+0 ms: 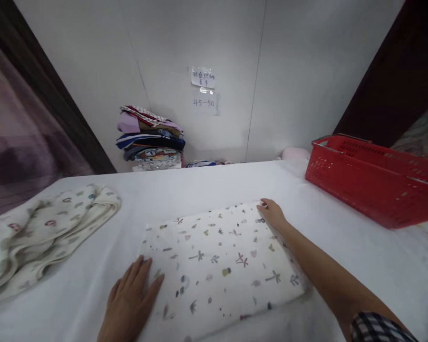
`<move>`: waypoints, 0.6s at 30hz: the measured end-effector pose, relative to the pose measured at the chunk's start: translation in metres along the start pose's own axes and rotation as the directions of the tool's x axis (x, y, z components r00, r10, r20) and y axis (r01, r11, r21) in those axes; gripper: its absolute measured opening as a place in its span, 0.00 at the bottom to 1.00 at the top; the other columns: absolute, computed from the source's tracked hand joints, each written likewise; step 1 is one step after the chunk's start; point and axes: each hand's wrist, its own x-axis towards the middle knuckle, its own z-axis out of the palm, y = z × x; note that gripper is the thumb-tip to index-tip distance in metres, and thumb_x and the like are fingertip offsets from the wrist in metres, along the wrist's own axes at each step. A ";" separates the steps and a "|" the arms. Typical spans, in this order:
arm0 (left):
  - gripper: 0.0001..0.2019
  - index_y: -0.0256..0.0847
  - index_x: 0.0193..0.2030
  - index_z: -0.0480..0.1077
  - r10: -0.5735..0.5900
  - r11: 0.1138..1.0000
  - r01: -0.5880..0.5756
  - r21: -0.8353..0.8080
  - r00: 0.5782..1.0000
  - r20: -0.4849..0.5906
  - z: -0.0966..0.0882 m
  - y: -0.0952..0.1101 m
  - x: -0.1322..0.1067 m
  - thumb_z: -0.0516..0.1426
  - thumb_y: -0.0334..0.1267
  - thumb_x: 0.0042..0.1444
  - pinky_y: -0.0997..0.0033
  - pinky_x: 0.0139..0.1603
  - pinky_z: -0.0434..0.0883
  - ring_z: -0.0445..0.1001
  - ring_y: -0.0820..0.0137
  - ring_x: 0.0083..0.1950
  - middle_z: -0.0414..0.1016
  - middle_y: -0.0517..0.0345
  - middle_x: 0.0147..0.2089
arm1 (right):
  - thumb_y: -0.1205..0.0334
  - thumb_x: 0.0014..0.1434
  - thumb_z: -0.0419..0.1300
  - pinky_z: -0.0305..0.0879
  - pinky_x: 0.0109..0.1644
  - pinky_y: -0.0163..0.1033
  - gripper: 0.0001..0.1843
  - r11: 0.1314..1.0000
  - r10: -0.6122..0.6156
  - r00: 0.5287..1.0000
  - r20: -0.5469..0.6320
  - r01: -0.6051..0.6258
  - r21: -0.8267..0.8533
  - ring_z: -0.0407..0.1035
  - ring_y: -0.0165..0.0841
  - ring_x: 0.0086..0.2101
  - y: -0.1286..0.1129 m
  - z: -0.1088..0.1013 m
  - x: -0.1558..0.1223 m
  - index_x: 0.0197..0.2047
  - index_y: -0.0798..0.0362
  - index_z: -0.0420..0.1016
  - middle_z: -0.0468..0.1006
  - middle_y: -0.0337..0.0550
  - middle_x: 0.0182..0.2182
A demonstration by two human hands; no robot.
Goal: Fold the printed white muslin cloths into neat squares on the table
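A folded white cloth [217, 261] printed with small plants and hearts lies flat on the white table [207, 185] in front of me. My left hand [131, 299] rests flat on its near left corner, fingers stretched out. My right hand [272, 213] reaches across to the far right corner, fingers curled at the cloth's edge; whether they pinch it is unclear.
A crumpled printed blanket [46, 232] lies at the table's left. A red plastic basket [374, 183] stands at the right. Behind the table, a stack of folded clothes [151, 137] leans by the white wall, under two paper labels [203, 90].
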 end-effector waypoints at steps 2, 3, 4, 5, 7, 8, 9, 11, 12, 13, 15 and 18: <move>0.33 0.37 0.61 0.57 -0.004 1.000 0.004 0.001 1.000 -0.004 0.001 -0.001 0.000 0.42 0.55 0.53 0.51 0.63 0.50 0.49 0.60 0.66 0.50 0.50 0.66 | 0.53 0.54 0.53 0.60 0.50 0.39 0.23 0.994 -0.106 0.994 0.006 0.106 -0.011 0.66 0.35 0.44 0.000 0.003 0.004 0.51 0.52 0.68 0.70 0.47 0.47; 0.33 0.37 0.61 0.57 -0.003 1.000 0.003 0.000 1.000 -0.006 0.002 -0.001 0.000 0.42 0.55 0.53 0.51 0.63 0.50 0.49 0.60 0.66 0.50 0.50 0.66 | 0.54 0.54 0.53 0.59 0.52 0.39 0.21 0.988 -0.151 0.988 0.018 0.152 -0.019 0.65 0.36 0.47 0.000 0.004 0.006 0.50 0.52 0.70 0.69 0.46 0.49; 0.33 0.37 0.61 0.57 -0.002 1.000 0.002 -0.002 1.000 -0.009 0.002 -0.002 0.000 0.42 0.55 0.53 0.51 0.63 0.50 0.49 0.60 0.66 0.50 0.50 0.66 | 0.56 0.54 0.53 0.57 0.54 0.40 0.19 0.982 -0.184 0.982 0.034 0.185 -0.032 0.63 0.36 0.49 -0.001 0.006 0.008 0.48 0.53 0.71 0.69 0.46 0.50; 0.33 0.37 0.61 0.57 0.000 1.000 0.000 -0.005 1.000 -0.013 0.003 -0.002 0.000 0.42 0.55 0.53 0.51 0.63 0.50 0.50 0.60 0.66 0.50 0.50 0.66 | 0.58 0.54 0.53 0.56 0.55 0.40 0.17 0.978 -0.199 0.979 0.050 0.201 -0.050 0.62 0.37 0.50 -0.002 0.007 0.011 0.45 0.53 0.72 0.69 0.46 0.49; 0.32 0.37 0.61 0.58 0.001 1.000 -0.001 -0.012 1.000 -0.019 0.003 -0.003 0.000 0.42 0.55 0.54 0.51 0.63 0.51 0.50 0.60 0.66 0.51 0.51 0.66 | 0.61 0.54 0.53 0.56 0.55 0.40 0.13 0.977 -0.188 0.979 0.074 0.194 -0.086 0.63 0.36 0.48 -0.004 0.009 0.015 0.41 0.53 0.74 0.71 0.45 0.47; 0.32 0.37 0.61 0.58 0.000 1.000 0.000 -0.015 1.000 -0.020 0.003 -0.003 0.000 0.42 0.55 0.53 0.51 0.63 0.51 0.50 0.59 0.66 0.51 0.51 0.66 | 0.62 0.54 0.53 0.57 0.54 0.40 0.12 0.977 -0.178 0.981 0.082 0.186 -0.101 0.64 0.36 0.47 -0.006 0.010 0.016 0.40 0.53 0.74 0.72 0.45 0.45; 0.33 0.37 0.61 0.58 -0.001 1.000 0.000 -0.017 1.000 -0.018 0.003 -0.003 0.000 0.43 0.55 0.53 0.51 0.63 0.51 0.50 0.59 0.66 0.51 0.51 0.66 | 0.63 0.54 0.53 0.58 0.53 0.40 0.11 0.977 -0.170 0.981 0.088 0.179 -0.111 0.65 0.36 0.46 -0.007 0.010 0.018 0.39 0.52 0.73 0.73 0.44 0.44; 0.33 0.37 0.60 0.58 -0.002 1.000 0.002 -0.017 1.000 -0.010 0.002 -0.002 0.000 0.43 0.55 0.53 0.50 0.63 0.51 0.50 0.59 0.66 0.51 0.50 0.66 | 0.64 0.54 0.53 0.58 0.52 0.40 0.10 0.971 -0.190 0.977 0.098 0.201 -0.128 0.65 0.36 0.45 -0.010 0.008 0.019 0.38 0.52 0.73 0.74 0.43 0.42; 0.33 0.37 0.60 0.58 -0.005 1.000 0.005 -0.016 1.000 -0.007 0.002 -0.001 0.000 0.43 0.55 0.53 0.50 0.63 0.51 0.50 0.59 0.66 0.51 0.50 0.66 | 0.64 0.54 0.53 0.58 0.52 0.40 0.10 0.962 -0.220 0.970 0.103 0.233 -0.142 0.64 0.36 0.46 -0.011 0.007 0.019 0.38 0.52 0.73 0.73 0.44 0.42; 0.33 0.37 0.60 0.58 -0.008 1.000 0.008 -0.015 1.000 -0.005 0.001 0.000 0.000 0.43 0.55 0.53 0.50 0.63 0.51 0.50 0.58 0.66 0.51 0.50 0.66 | 0.65 0.54 0.53 0.57 0.52 0.40 0.11 0.948 -0.255 0.961 0.107 0.270 -0.166 0.63 0.36 0.46 -0.013 0.006 0.019 0.39 0.52 0.74 0.73 0.44 0.42; 0.33 0.36 0.60 0.58 -0.013 1.000 0.013 -0.016 1.000 -0.007 -0.001 0.002 0.000 0.42 0.55 0.53 0.50 0.63 0.51 0.50 0.59 0.66 0.51 0.50 0.66 | 0.66 0.55 0.52 0.57 0.52 0.40 0.12 0.908 -0.324 0.937 0.128 0.346 -0.236 0.62 0.37 0.47 -0.015 0.004 0.018 0.41 0.53 0.74 0.72 0.46 0.44; 0.33 0.36 0.60 0.59 -0.014 1.000 0.014 -0.021 1.000 -0.012 -0.003 0.003 -0.001 0.43 0.55 0.53 0.52 0.63 0.50 0.50 0.59 0.66 0.51 0.50 0.66 | 0.67 0.55 0.52 0.56 0.51 0.41 0.12 0.857 -0.362 0.913 0.188 0.405 -0.318 0.62 0.38 0.46 -0.018 0.001 0.019 0.40 0.54 0.74 0.72 0.48 0.44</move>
